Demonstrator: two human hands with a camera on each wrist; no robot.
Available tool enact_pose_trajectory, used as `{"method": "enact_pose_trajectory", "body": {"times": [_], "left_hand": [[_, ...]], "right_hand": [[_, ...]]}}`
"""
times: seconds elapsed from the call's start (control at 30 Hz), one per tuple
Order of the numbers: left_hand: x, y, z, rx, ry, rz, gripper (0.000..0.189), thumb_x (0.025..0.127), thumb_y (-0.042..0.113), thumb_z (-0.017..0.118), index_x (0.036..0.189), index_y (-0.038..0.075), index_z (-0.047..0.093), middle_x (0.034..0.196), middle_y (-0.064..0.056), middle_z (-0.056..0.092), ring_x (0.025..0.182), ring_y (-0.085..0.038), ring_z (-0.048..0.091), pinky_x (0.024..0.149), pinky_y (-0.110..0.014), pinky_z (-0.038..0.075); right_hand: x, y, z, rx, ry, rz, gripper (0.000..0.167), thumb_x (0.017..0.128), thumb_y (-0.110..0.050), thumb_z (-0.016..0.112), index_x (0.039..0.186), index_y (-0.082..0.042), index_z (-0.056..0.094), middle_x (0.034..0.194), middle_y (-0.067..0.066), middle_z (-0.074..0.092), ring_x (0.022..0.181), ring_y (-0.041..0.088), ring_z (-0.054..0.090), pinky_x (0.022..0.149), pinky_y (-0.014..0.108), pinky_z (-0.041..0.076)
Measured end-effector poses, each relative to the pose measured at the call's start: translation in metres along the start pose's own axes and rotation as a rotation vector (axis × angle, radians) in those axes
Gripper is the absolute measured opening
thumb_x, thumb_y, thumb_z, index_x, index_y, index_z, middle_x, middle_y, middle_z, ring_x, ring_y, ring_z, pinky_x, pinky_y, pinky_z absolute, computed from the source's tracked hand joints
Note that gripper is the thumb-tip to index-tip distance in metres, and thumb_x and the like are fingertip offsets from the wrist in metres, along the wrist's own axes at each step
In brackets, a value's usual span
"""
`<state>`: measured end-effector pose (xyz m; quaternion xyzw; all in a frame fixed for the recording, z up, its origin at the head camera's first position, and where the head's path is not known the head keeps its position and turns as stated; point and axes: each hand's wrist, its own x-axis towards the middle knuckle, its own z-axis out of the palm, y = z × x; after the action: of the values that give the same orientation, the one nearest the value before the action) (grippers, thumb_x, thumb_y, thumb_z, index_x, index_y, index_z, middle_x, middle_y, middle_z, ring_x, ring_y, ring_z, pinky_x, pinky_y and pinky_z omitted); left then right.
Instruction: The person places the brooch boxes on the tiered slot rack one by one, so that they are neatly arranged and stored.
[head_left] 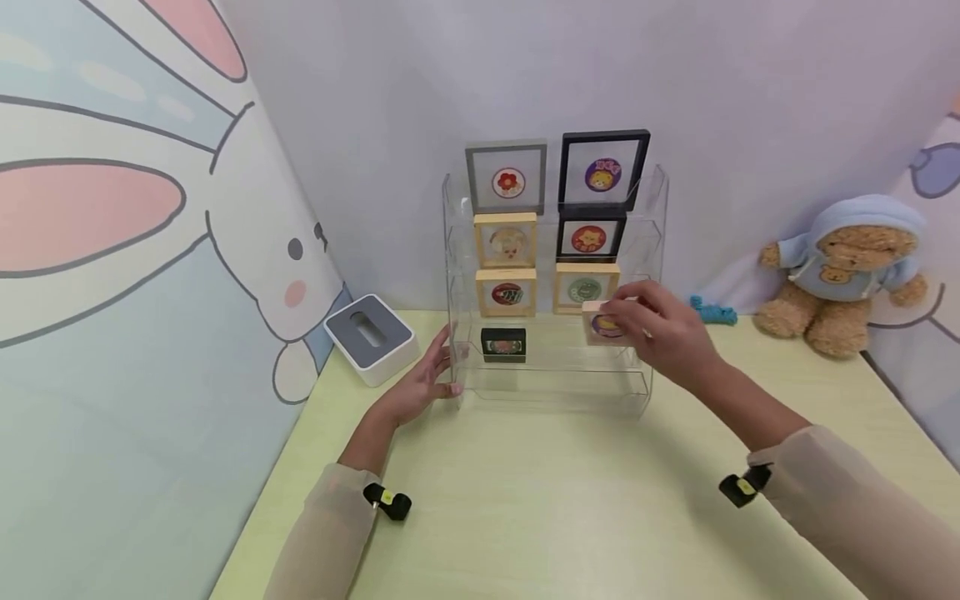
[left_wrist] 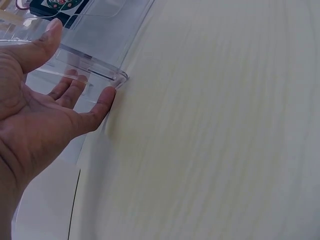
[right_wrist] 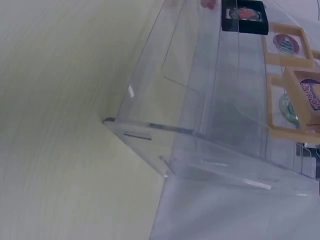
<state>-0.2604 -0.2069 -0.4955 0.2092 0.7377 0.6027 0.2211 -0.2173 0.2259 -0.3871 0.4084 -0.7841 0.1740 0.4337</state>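
Observation:
A clear acrylic tiered rack (head_left: 555, 403) stands on the table, with small picture frames on its tiers. My right hand (head_left: 667, 335) pinches a light wooden frame (head_left: 600, 327) bearing a purple and yellow round picture. It is in front of the rack's right side, just below a wooden frame with a green picture (head_left: 585, 290). In the right wrist view the held frame (right_wrist: 305, 95) shows at the right edge; the hand is out of sight there. My left hand (head_left: 420, 387) touches the rack's left side near its base, fingers fairly straight (left_wrist: 50, 112). A small black frame (head_left: 504, 344) sits on a low tier.
Higher up are a grey frame (head_left: 507, 177), a large black frame (head_left: 604, 171), a smaller black frame (head_left: 591, 236) and two wooden frames at left (head_left: 506, 292). A white box (head_left: 372, 337) stands left, a teddy bear (head_left: 840, 275) and a blue item (head_left: 713, 311) right.

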Motion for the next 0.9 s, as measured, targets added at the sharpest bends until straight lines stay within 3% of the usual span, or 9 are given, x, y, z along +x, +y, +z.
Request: {"method": "enact_pose_trajectory", "body": {"times": [0.17, 0.3, 0.4, 0.7, 0.9], "left_hand": [[0.001, 0.001, 0.000, 0.000, 0.001, -0.001, 0.116, 0.103, 0.001, 0.072, 0.176, 0.050, -0.005, 0.183, -0.015, 0.018, 0.173, -0.041, 0.012, 0.133, -0.069, 0.027], [0.001, 0.000, 0.001, -0.006, -0.004, 0.005, 0.116, 0.103, 0.001, 0.071, 0.176, 0.046, -0.006, 0.183, -0.016, 0.018, 0.173, -0.041, 0.012, 0.132, -0.068, 0.028], [0.001, 0.000, 0.001, -0.011, -0.004, 0.012, 0.116, 0.103, -0.001, 0.071, 0.177, 0.045, -0.006, 0.183, -0.017, 0.018, 0.173, -0.041, 0.012, 0.132, -0.068, 0.029], [0.000, 0.001, 0.001, -0.019, -0.010, 0.011, 0.117, 0.103, 0.001, 0.072, 0.177, 0.044, -0.007, 0.183, -0.017, 0.018, 0.173, -0.042, 0.012, 0.131, -0.068, 0.029], [0.000, 0.002, 0.000, -0.015, -0.010, 0.014, 0.117, 0.103, 0.002, 0.073, 0.177, 0.045, -0.007, 0.182, -0.017, 0.019, 0.173, -0.043, 0.012, 0.132, -0.069, 0.028]], "right_hand": [[0.003, -0.002, 0.030, -0.009, -0.112, -0.060, 0.031, 0.118, -0.021, 0.051, 0.117, -0.007, 0.079, 0.111, 0.018, 0.072, 0.091, 0.033, 0.073, 0.066, 0.045, 0.063], [-0.001, -0.004, 0.047, -0.041, -0.179, -0.097, 0.011, 0.109, -0.006, 0.068, 0.115, -0.006, 0.077, 0.113, 0.017, 0.073, 0.095, 0.034, 0.075, 0.071, 0.046, 0.066], [-0.004, -0.006, 0.055, -0.066, -0.203, -0.111, 0.019, 0.096, 0.005, 0.079, 0.113, -0.005, 0.076, 0.111, 0.015, 0.075, 0.098, 0.033, 0.077, 0.076, 0.046, 0.067], [-0.010, -0.009, 0.058, -0.093, -0.204, -0.058, 0.027, 0.090, 0.005, 0.085, 0.112, -0.005, 0.074, 0.114, 0.014, 0.076, 0.102, 0.034, 0.073, 0.085, 0.048, 0.064], [-0.014, -0.011, 0.054, -0.114, -0.192, -0.009, 0.024, 0.091, -0.005, 0.086, 0.111, -0.004, 0.074, 0.114, 0.013, 0.078, 0.103, 0.035, 0.068, 0.076, 0.047, 0.054]]}}
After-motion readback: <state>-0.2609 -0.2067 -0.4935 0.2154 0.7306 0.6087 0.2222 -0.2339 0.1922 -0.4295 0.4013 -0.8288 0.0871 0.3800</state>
